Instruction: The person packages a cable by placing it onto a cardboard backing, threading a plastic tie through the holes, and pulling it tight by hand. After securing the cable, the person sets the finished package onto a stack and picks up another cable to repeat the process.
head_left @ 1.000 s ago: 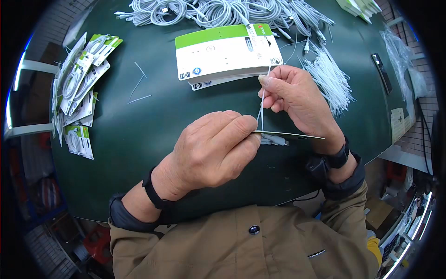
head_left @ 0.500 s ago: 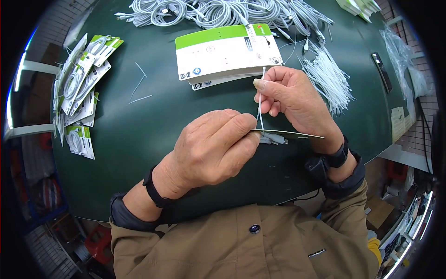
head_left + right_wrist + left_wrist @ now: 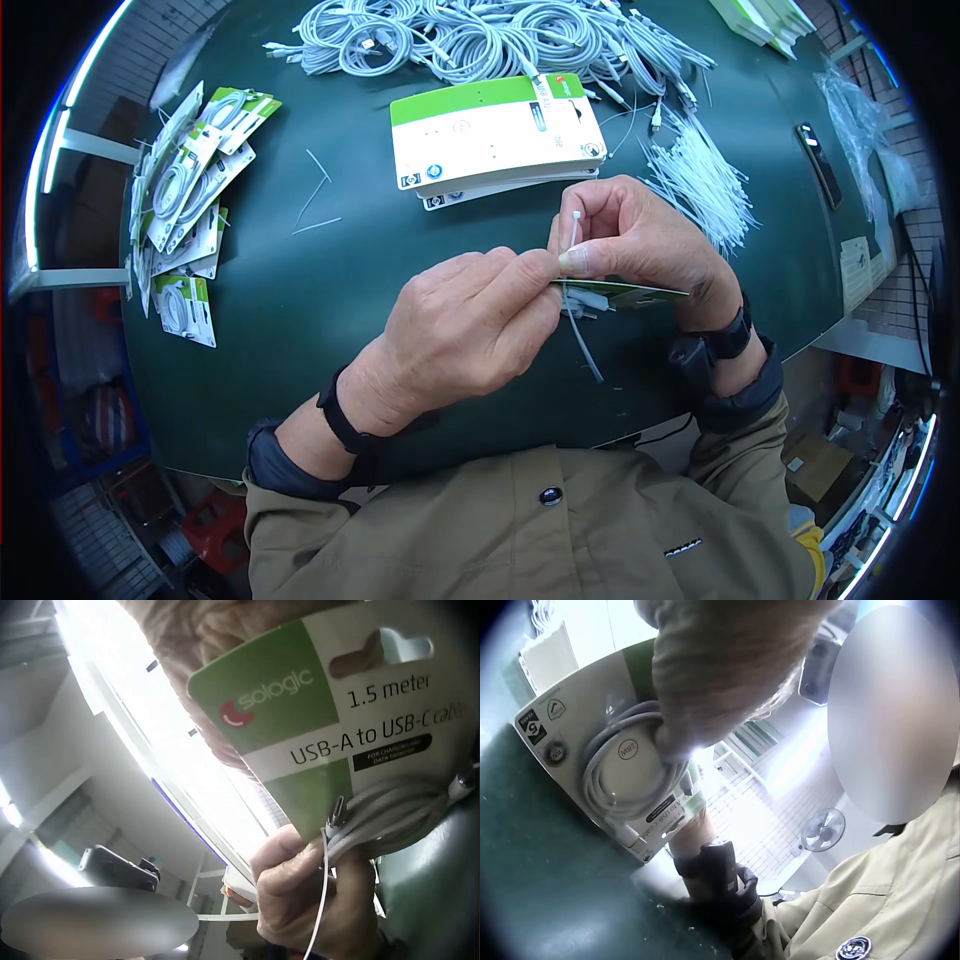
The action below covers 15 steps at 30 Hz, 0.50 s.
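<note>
My left hand (image 3: pixel 470 320) grips a printed retail card (image 3: pixel 292 712) together with a coiled grey USB cable (image 3: pixel 397 814) lying against it. In the head view the card is almost edge-on; the left wrist view shows a cable coil (image 3: pixel 592 780) on its white face. A thin white cable tie (image 3: pixel 322 900) runs down past the cable's metal plug in the right wrist view. At the card's upper edge my right hand (image 3: pixel 645 235) pinches the tie close to my left fingertips. One tie end stands up by the right index finger; the tail hangs toward me.
Behind the hands lies a stack of blank cards (image 3: pixel 490 130), with a heap of coiled cables (image 3: pixel 480 40) beyond. Loose cable ties (image 3: pixel 700 180) lie at right, near a dark handheld object (image 3: pixel 820 165). Carded cables (image 3: pixel 180 200) are piled at left, and several stray ties (image 3: pixel 315 190) lie nearby.
My right hand has come down from above the card to its edge. The tie's tail, upright before, now hangs on the near side. My left hand keeps its grip; the head view has shifted slightly.
</note>
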Each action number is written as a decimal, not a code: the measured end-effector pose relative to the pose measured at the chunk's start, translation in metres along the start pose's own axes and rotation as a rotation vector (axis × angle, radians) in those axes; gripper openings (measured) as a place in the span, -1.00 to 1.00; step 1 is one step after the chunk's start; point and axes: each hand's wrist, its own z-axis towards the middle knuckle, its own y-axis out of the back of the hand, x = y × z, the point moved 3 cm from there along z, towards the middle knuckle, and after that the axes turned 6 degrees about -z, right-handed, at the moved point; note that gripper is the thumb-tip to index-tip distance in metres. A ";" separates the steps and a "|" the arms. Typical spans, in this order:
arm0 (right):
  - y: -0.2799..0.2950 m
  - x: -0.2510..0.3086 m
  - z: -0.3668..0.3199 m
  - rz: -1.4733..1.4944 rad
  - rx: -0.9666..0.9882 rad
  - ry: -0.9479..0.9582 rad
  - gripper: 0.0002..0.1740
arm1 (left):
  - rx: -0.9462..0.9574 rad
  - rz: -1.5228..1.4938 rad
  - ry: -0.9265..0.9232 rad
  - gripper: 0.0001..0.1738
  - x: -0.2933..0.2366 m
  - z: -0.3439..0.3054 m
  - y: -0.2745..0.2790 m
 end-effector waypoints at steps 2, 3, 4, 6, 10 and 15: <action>0.000 0.004 -0.001 0.012 -0.029 -0.036 -0.81 | 0.026 0.007 0.016 -0.81 -0.001 0.001 0.001; 0.000 0.004 -0.001 0.060 -0.055 -0.068 -0.82 | 0.034 0.002 0.015 -0.81 -0.001 0.001 0.001; -0.001 0.004 -0.001 0.107 -0.081 -0.101 -0.82 | 0.041 -0.004 0.014 -0.82 -0.001 0.001 0.001; 0.002 0.002 0.000 0.090 -0.047 -0.087 -0.83 | 0.065 -0.007 -0.002 -0.82 0.001 0.001 0.002; 0.006 -0.001 0.000 -0.020 0.009 -0.095 -0.79 | 0.043 -0.049 -0.007 -0.83 0.006 -0.001 -0.003; 0.002 0.000 0.002 0.043 0.058 -0.068 -0.71 | -0.007 -0.114 0.023 -0.78 0.012 -0.004 -0.006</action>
